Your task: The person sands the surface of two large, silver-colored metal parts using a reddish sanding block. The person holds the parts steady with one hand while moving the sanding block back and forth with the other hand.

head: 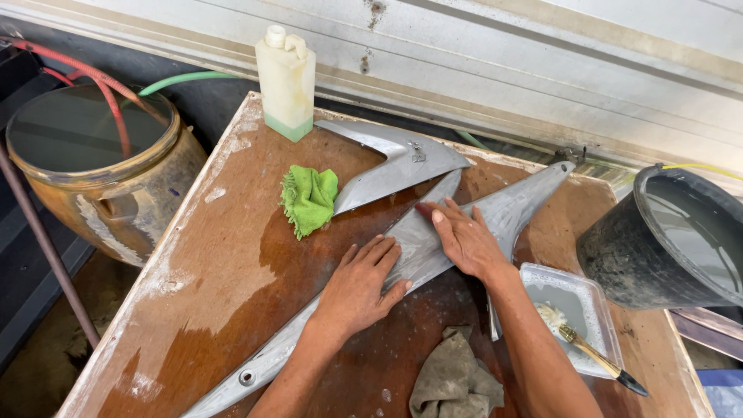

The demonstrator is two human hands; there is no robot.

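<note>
L hand (360, 288) flat on grey panel (422, 248); R grip (464, 240) pinches small pad (424, 209) atop it.

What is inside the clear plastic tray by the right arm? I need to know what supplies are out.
The clear plastic tray holds grey liquid and a brush with its bristles inside and handle over the rim. The right arm covers the tray's near corner.

Wet brown plywood tabletop (224, 255), edges whitish. On it: long grey fairing panel (418, 248) under both hands, second grey panel (395, 159) beyond them, green cloth (308, 199) left-front, plastic bottle (285, 81) far, grey rag (453, 379) near wrists, tray with brush (576, 310) right.
</note>
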